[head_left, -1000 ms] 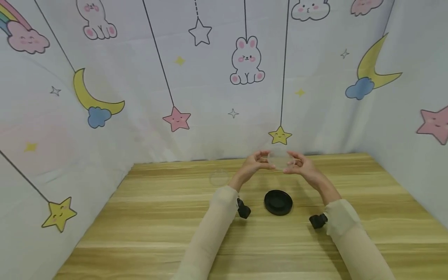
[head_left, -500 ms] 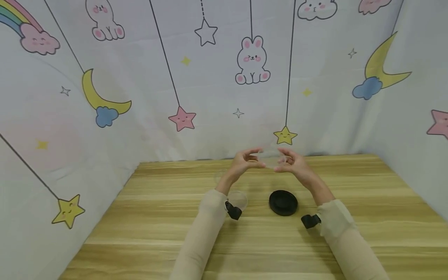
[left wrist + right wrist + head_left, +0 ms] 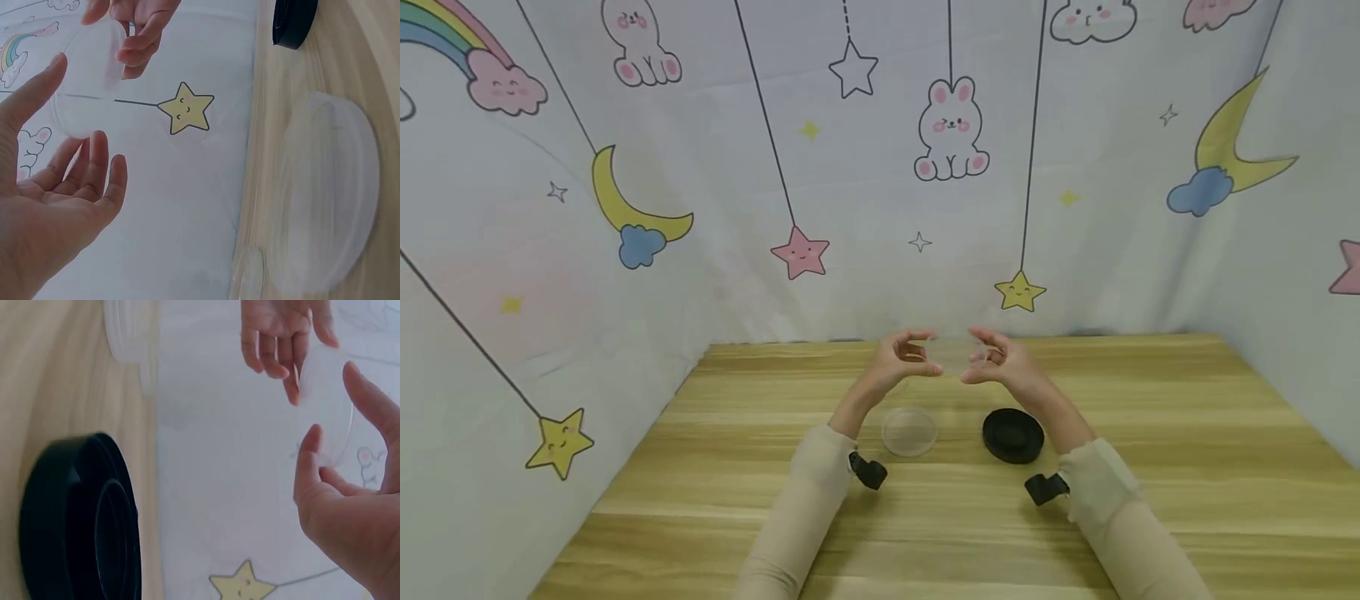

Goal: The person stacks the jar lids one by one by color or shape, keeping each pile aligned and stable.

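Observation:
Above the back of the table, a clear, shallow round plastic piece [image 3: 955, 354] is held between both hands. My left hand [image 3: 898, 362] grips its left rim, thumb nearer me and fingers beyond. The right hand [image 3: 1007, 362] holds the opposite rim the same way. In the left wrist view the clear piece [image 3: 87, 81] stands out against the backdrop; its exact kind is hard to tell. Below the hands, a clear round container [image 3: 910, 432] lies left of a black round part [image 3: 1013, 435], which shows a raised inner ring [image 3: 112, 537] in the right wrist view.
A smaller clear round piece [image 3: 250, 275] shows at the bottom of the left wrist view; in the head view it is hidden behind the left arm. The wooden table [image 3: 1187, 467] ends at a white printed cloth backdrop [image 3: 857, 200].
Both hands have shifted left over the table with the clear piece between them. The left forearm has uncovered the clear container and now covers the smaller clear piece behind it.

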### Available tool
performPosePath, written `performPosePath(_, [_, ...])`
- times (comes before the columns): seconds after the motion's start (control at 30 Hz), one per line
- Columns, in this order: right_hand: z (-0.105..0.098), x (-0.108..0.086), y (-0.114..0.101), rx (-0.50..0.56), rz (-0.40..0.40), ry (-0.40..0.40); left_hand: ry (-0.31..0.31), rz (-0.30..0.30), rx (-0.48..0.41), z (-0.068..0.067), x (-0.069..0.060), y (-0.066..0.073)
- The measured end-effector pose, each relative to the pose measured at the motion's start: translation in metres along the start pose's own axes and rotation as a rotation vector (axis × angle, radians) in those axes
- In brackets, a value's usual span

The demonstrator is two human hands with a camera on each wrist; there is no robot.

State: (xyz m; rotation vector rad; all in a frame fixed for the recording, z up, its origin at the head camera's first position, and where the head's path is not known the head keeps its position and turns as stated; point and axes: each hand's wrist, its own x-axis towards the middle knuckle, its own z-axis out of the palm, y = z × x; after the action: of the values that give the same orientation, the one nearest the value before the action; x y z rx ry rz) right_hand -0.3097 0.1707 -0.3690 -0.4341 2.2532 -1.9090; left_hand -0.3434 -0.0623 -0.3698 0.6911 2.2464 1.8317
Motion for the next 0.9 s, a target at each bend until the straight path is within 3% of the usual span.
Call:
performPosePath(0.17, [0.02, -0.002, -0.001, 0.001, 0.025, -0.009, -0.001, -0.027, 0.004, -0.011, -0.023, -0.003])
performPosePath(0.43, [0.041, 0.0, 0.005, -0.027, 0.017, -0.055, 0.021, -0.027, -0.021, -0.021, -0.048, -0.015])
performPosePath(0.9, [0.058, 0.008, 0.022, -0.068, 0.008, -0.101, 0.022, -0.076, 0.003, -0.03, -0.059, -0.032])
